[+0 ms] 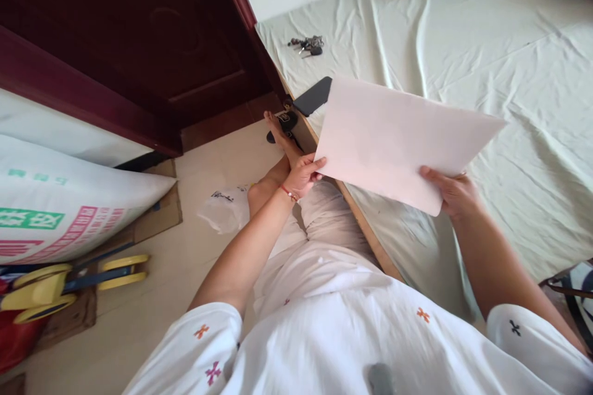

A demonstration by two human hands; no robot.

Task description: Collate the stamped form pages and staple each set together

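A blank white sheet of paper is held up in front of me over the edge of the cloth-covered bed or table. My left hand pinches its near left corner, thumb on top. At the near right side, my right hand grips it with the thumb on the upper face and the fingers hidden beneath. The paper's far right corner points away to the right. Partly covered by its far left corner is a flat dark object, perhaps a phone or tablet, lying on the cloth.
A bunch of keys lies farther back on the cloth. On the left are a dark red door, a large printed sack and a yellow-and-blue wheeled item. A clear plastic bag is on the floor near my legs.
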